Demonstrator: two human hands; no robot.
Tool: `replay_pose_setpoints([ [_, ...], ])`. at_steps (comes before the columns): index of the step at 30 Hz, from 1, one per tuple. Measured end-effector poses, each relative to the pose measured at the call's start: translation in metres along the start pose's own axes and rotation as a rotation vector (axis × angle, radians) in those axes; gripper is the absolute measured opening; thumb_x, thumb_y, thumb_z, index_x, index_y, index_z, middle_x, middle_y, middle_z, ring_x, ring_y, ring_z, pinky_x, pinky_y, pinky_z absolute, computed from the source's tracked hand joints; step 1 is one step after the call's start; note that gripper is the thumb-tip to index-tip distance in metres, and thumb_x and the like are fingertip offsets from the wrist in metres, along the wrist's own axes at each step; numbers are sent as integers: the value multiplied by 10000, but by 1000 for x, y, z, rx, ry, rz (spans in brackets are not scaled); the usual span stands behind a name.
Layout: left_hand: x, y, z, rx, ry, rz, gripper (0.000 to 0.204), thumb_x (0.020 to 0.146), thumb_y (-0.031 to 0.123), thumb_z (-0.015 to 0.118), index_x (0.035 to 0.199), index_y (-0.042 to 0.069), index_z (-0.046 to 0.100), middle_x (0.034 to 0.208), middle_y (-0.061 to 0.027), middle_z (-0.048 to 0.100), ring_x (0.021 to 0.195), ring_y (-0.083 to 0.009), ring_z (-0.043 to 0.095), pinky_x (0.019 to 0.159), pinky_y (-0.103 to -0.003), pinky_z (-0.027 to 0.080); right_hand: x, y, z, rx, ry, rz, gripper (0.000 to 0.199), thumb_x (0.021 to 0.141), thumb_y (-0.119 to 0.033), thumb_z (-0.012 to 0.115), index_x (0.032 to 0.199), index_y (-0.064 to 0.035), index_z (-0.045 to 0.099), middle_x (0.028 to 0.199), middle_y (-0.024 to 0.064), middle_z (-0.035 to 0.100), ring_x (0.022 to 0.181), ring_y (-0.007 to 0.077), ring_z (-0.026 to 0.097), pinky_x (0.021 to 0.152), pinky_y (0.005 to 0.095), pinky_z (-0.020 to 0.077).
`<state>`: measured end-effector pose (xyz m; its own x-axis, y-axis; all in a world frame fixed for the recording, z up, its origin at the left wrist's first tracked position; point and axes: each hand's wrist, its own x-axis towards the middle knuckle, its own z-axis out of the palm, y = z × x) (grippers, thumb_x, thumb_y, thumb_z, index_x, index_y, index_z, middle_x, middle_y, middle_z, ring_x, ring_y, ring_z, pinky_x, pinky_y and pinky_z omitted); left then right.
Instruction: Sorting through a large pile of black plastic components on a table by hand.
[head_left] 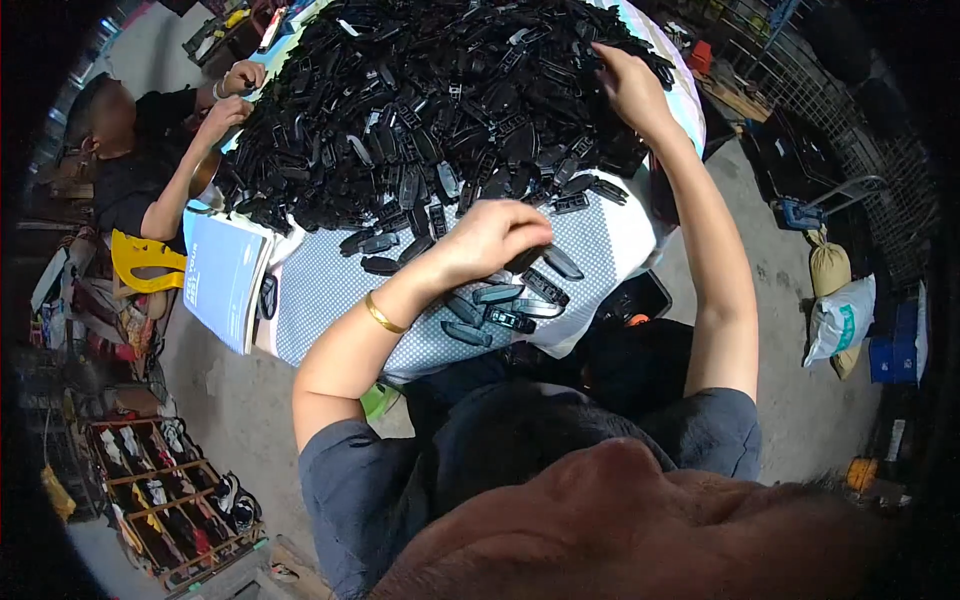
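Observation:
A large heap of elongated black plastic pieces (420,110) covers most of the cloth-topped table (330,270). My left hand (497,235), with a gold bangle on its wrist, is curled palm-down at the heap's near edge. Its thumb and fingers bend over a dark piece, and the fingertips are partly hidden. Just below that hand lies a small separate group of similar pieces (495,295), some smooth shells and some with slotted undersides. At the heap's far right, my right hand (630,85) reaches in, its fingers apart among the pieces with none visibly held.
Another person's hands (225,118) work at the heap's left edge. A blue-covered book (225,280) lies at the table's left corner, beside a yellow plastic stool (145,262). Sacks (840,320) stand on the floor to the right; a partitioned rack (175,490) is at lower left.

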<state>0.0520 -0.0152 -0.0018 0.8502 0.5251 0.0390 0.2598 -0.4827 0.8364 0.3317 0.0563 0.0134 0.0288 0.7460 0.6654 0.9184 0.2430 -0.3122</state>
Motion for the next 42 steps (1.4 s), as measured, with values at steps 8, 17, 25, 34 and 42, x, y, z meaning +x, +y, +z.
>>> replay_pose_setpoints([
  [8, 12, 1, 14, 594, 442, 122, 246, 719, 135, 678, 926, 17, 616, 846, -111, 511, 789, -286, 548, 684, -370, 463, 29, 9, 30, -107, -184, -13, 210, 769, -202, 635, 942, -85, 661, 903, 118, 646, 838, 324, 583, 769, 411, 468],
  [17, 7, -5, -1, -154, 468, -72, 257, 802, 74, 631, 1039, -15, 584, 843, -55, 573, 719, -115, 576, 642, -229, 480, -31, -70, -24, 717, -200, 147, 165, 928, -138, 462, 1027, -19, 519, 815, 37, 608, 723, 96, 588, 603, 215, 472],
  [25, 9, 1, 11, -840, 313, -66, 328, 882, 31, 515, 1194, -41, 440, 1035, -122, 559, 877, -185, 618, 785, -267, 531, -100, -117, -44, 1070, -436, 471, 294, 891, -23, 480, 1179, 21, 517, 960, 80, 607, 807, 110, 598, 655, 224, 521],
  [34, 5, 3, 11, -647, 433, -31, 271, 824, 28, 608, 1081, -38, 554, 949, -61, 605, 861, -99, 573, 783, -221, 474, -110, -123, -36, 482, -46, 66, 126, 779, 1, 626, 897, 43, 639, 807, 131, 660, 705, 141, 635, 605, 235, 490],
  [42, 3, 4, 16, -650, 478, 0, 325, 827, 17, 605, 1142, -43, 551, 995, -93, 628, 864, -100, 587, 763, -205, 481, -110, -128, -34, 278, -2, -215, 213, 733, -22, 650, 942, 7, 620, 810, 130, 631, 694, 257, 625, 602, 308, 499],
])
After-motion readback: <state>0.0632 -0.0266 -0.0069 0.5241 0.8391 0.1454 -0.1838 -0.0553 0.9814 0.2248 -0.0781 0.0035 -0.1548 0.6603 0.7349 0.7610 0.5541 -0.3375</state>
